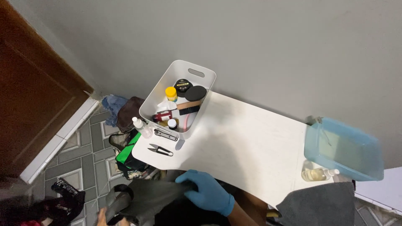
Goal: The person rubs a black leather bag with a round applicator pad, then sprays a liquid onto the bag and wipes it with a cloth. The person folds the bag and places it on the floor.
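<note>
So the dark grey cloth [144, 199] is down low, just off the near edge of the white table [247, 146], hanging below the tabletop level rather than lying on it. Your right hand [207, 193], in a blue glove, has it by the upper right end: the fingers [186, 179] are curled over the top of the fabric and closed on it, thumb side tucked under, so the cloth runs out leftward from under your fingertips. Your left hand [101, 216] only just peeks in at the bottom edge, bare, right against the lower left end of the cloth; too little of it shows to tell if it's gripping or just touching. Further out on the table, small black thread snips [161, 149] lie near the left corner, with a clear spray bottle [142, 127] standing just beside a white plastic bin [197, 72] full of little jars and bottles, including one with a yellow cap [171, 92] and a flat black round tin [195, 93]. Way over at the right end sits a translucent blue tub [347, 152], with a second small bottle of yellowish liquid [316, 173] lying at its front. A grey towel [320, 205] drapes off the right corner, and the patterned tile floor [79, 165] on the left has bags and clothes piled on it.
</note>
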